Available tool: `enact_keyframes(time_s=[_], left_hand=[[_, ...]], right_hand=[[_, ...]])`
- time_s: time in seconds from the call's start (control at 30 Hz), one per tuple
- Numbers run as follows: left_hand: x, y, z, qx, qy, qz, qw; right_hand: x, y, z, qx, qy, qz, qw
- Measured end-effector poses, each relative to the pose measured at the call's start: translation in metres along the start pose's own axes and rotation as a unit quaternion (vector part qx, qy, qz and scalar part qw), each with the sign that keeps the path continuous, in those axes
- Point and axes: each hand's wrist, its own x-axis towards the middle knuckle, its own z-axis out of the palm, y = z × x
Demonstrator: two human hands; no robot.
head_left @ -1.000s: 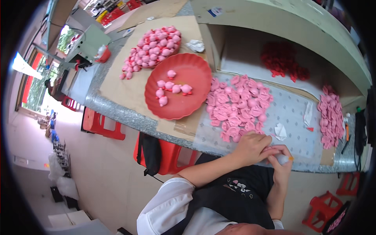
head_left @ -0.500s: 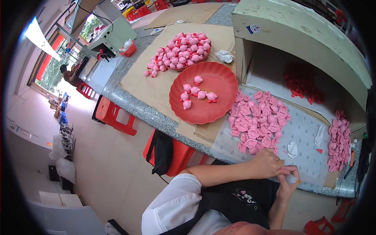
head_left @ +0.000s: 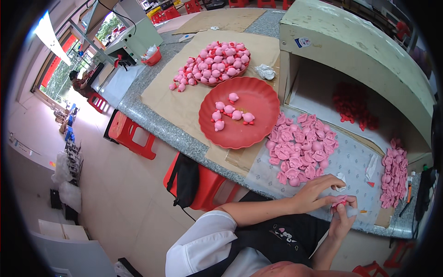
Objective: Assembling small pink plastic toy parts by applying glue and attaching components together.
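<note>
My right hand [head_left: 340,225] is closed around a small whitish squeeze bottle [head_left: 351,211] with an orange tip. Its thumb and fingers also pinch a small pink piece [head_left: 340,199] with a bit of red on it. Close beside that piece, my left hand [head_left: 314,193] has its fingers apart, the thumb tip at the piece's edge; whether it touches is hard to see. Just beyond lies a heap of pink, cup-like soft pieces [head_left: 300,150] on a patterned white sheet [head_left: 353,159]. Several pink balls with red feet [head_left: 237,115] sit in a red scalloped dish [head_left: 240,136].
A pile of finished-looking pink figures [head_left: 217,64] stands behind the dish. At right, a pale green box-like hood [head_left: 360,51] covers red pieces [head_left: 353,106]; another pink heap [head_left: 393,173] lies at its near end. Red stools [head_left: 131,135] stand by the counter.
My left hand has opened its fingers and drawn slightly back from the piece. The pink piece with red now shows in my right hand, along with the bottle. The view has shifted slightly.
</note>
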Motion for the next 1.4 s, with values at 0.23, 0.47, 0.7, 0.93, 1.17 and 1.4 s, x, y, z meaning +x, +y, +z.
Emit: enact_keyframes(time_s=[0.23,0.47,0.7,0.93,1.17,1.4], left_hand=[[-0.02,-0.017,-0.002,-0.186,-0.067,0.03,0.98],[-0.015,-0.023,0.0,-0.146,-0.044,0.104,0.983],[-0.019,-0.024,0.004,-0.514,0.035,-0.166,0.841],[-0.022,-0.032,0.011,-0.671,-0.025,-0.242,0.7],[-0.024,-0.031,0.016,-0.693,-0.058,-0.263,0.669],[-0.025,-0.029,0.015,-0.644,-0.061,-0.26,0.716]], right_hand=[[-0.008,0.0,0.007,0.159,-0.024,0.092,0.983],[-0.011,-0.002,0.016,0.172,-0.026,0.11,0.979],[-0.005,-0.008,-0.017,0.066,-0.05,0.007,0.997],[-0.015,-0.044,-0.019,-0.207,0.027,-0.032,0.977],[-0.008,-0.037,-0.018,-0.024,0.102,-0.238,0.966],[-0.013,-0.035,-0.002,-0.178,0.04,-0.364,0.913]])
